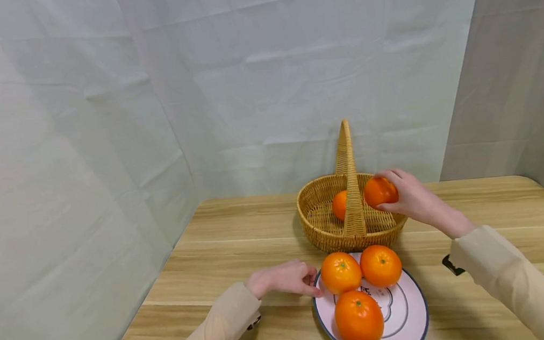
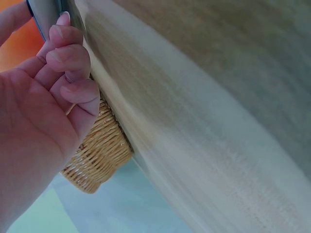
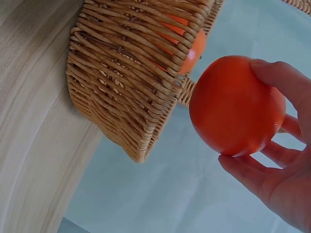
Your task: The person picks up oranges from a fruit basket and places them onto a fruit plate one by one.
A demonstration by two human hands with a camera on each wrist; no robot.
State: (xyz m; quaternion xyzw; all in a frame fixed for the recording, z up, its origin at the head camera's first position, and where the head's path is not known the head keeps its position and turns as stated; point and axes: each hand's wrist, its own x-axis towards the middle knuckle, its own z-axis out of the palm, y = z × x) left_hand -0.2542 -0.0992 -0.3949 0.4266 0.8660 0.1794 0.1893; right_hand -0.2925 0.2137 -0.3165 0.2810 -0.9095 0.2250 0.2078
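My right hand (image 1: pixel 412 195) holds an orange (image 1: pixel 380 192) at the right side of the wicker basket (image 1: pixel 323 235). In the right wrist view the thumb and fingertips grip this orange (image 3: pixel 237 106) just above the basket's rim. Another orange (image 1: pixel 340 205) lies inside the basket, partly behind its tall handle. My left hand (image 1: pixel 288 280) is at the left rim of a white plate (image 1: pixel 413 314) with a blue edge. The left wrist view shows the plate's rim between thumb and curled fingers (image 2: pixel 73 57). Three oranges sit on the plate, the nearest one (image 1: pixel 359 320) at its front.
The basket stands just behind the plate on a wooden table (image 1: pixel 190 285). Its arched handle (image 1: pixel 347 155) rises over the middle of the basket. Pale cloth (image 1: pixel 264 84) hangs behind the table and along its left side.
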